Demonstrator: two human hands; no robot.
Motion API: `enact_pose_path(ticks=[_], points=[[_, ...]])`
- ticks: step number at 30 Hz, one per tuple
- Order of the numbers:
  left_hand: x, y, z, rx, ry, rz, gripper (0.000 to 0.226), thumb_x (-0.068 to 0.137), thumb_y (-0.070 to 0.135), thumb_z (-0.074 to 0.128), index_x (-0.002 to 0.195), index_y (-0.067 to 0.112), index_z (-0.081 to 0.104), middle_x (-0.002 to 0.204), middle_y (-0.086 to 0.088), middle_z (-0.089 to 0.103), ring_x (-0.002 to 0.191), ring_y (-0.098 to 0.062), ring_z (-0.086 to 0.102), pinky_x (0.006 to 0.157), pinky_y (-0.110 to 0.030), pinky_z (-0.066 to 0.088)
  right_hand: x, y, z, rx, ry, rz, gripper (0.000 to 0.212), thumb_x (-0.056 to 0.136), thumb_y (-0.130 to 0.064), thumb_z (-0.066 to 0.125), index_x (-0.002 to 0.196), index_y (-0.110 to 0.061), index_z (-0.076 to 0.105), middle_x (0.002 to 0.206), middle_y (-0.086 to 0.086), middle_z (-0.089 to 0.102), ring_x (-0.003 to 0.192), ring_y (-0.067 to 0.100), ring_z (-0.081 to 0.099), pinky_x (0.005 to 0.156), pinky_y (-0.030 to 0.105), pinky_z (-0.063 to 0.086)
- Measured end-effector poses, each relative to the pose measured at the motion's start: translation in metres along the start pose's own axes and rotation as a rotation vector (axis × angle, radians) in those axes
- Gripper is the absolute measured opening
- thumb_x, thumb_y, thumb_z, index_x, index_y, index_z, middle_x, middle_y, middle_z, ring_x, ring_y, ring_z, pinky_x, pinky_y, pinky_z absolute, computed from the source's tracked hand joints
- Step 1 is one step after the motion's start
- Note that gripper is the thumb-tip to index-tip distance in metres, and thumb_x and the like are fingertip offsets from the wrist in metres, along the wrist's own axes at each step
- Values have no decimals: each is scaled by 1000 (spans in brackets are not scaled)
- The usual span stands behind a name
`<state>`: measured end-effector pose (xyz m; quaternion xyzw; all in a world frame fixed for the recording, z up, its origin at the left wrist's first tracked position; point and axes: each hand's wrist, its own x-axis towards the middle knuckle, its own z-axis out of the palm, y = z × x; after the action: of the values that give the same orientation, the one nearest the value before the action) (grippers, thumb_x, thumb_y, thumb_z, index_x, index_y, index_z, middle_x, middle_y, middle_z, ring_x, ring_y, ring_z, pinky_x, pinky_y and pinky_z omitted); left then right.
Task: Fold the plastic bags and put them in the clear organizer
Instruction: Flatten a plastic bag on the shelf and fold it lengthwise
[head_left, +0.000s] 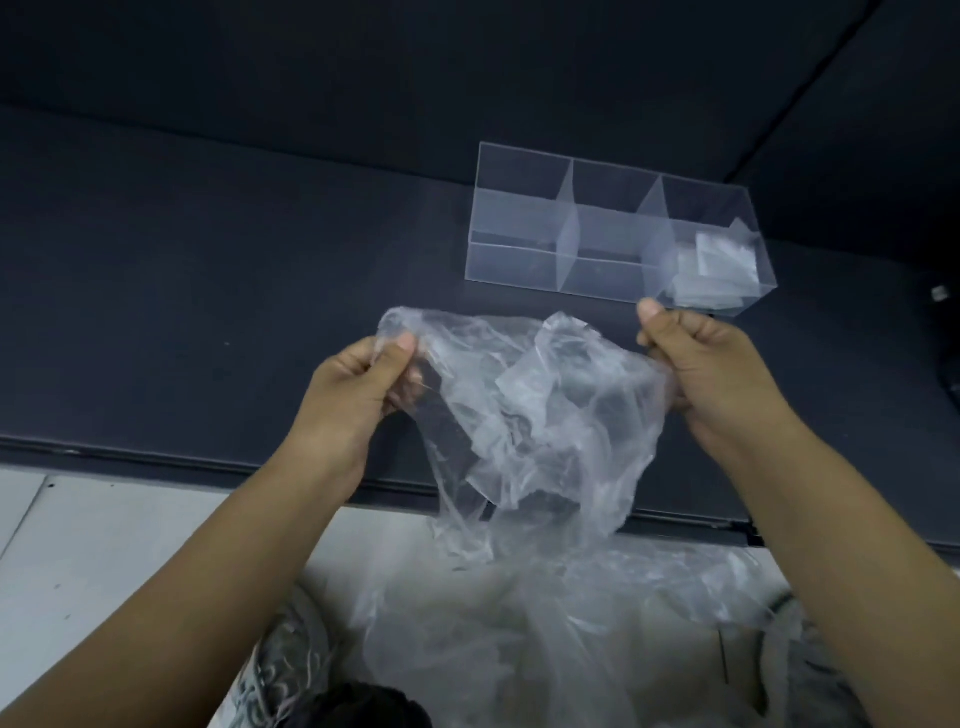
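A crumpled clear plastic bag (545, 415) hangs in the air over the front edge of the dark table (182, 286). My left hand (358, 395) pinches its upper left corner between thumb and fingers. My right hand (711, 369) grips its upper right edge. The bag sags loosely between the two hands. Behind them stands the clear organizer (519, 260) with three compartments. Folded plastic bags (711, 265) lie in its right compartment; the left and middle ones hold nothing.
More loose clear plastic bags (545, 623) lie heaped below the table edge, on my lap. A pale tiled floor (104, 545) shows at the lower left. A dark wall rises behind the table.
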<state>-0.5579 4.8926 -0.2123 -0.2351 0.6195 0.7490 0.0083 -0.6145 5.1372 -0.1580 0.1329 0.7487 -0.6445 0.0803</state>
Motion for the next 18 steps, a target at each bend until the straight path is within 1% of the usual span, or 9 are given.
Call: enact_pose_path(ticks=[2, 3, 5, 7, 8, 11, 14, 16, 18], points=[[2, -5, -1, 80, 88, -12, 13, 93, 27, 60, 92, 16, 66, 87, 1, 66, 83, -13, 63, 83, -27, 51, 0, 3, 0, 36, 29, 19, 35, 87, -36, 65, 61, -16, 56, 40, -8, 40, 34, 3, 33, 35, 13, 31], [0, -7, -2, 159, 159, 34, 17, 92, 31, 60, 103, 18, 63, 101, 2, 65, 95, -11, 62, 88, -22, 49, 0, 6, 1, 59, 40, 22, 35, 88, -36, 64, 61, -16, 55, 40, -8, 39, 34, 3, 33, 35, 13, 31], [-9, -5, -3, 335, 220, 294, 29, 90, 44, 58, 114, 28, 56, 117, 7, 57, 109, -3, 56, 91, -11, 43, -3, 10, 4, 117, 50, 8, 35, 89, -36, 63, 62, -16, 54, 40, -8, 38, 35, 3, 32, 37, 14, 32], [-18, 0, 4, 455, 98, 518, 33, 88, 60, 52, 113, 39, 53, 116, 14, 54, 111, -2, 54, 94, -15, 41, -7, 12, 7, 161, 29, -37, 34, 85, -38, 64, 62, -16, 53, 42, -8, 36, 38, 5, 30, 40, 14, 33], [-23, 0, 12, 492, 22, 527, 35, 83, 67, 49, 111, 45, 52, 113, 19, 54, 110, -1, 54, 93, -16, 41, -10, 12, 8, 173, 0, -67, 33, 81, -41, 64, 63, -16, 53, 43, -8, 35, 40, 5, 29, 42, 14, 33], [-28, -1, 36, 553, -164, 296, 53, 65, 81, 53, 106, 47, 53, 109, 24, 56, 103, 7, 52, 79, -6, 39, -20, 12, 12, 206, -125, -120, 31, 75, -45, 65, 64, -17, 57, 45, -9, 35, 42, 4, 29, 44, 13, 34], [-27, -7, 49, 496, -184, 160, 31, 73, 55, 68, 93, 33, 63, 102, 17, 60, 89, 7, 55, 71, -1, 38, -31, 13, 17, 241, -239, -112, 29, 74, -46, 67, 62, -21, 59, 46, -7, 39, 42, 4, 34, 46, 14, 38], [-24, -5, 51, 400, -152, 193, 7, 83, 32, 70, 84, 26, 66, 96, 8, 64, 82, 2, 57, 74, -6, 40, -34, 13, 18, 203, -286, -112, 25, 71, -45, 69, 64, -22, 62, 51, -5, 50, 46, 5, 44, 49, 16, 43], [-25, 1, 48, 349, -134, 265, 9, 87, 23, 67, 80, 26, 64, 89, 8, 63, 78, -3, 57, 75, -15, 43, -35, 11, 15, 75, -317, -104, 23, 67, -43, 71, 78, -23, 66, 57, -2, 57, 50, 7, 51, 50, 17, 44]])
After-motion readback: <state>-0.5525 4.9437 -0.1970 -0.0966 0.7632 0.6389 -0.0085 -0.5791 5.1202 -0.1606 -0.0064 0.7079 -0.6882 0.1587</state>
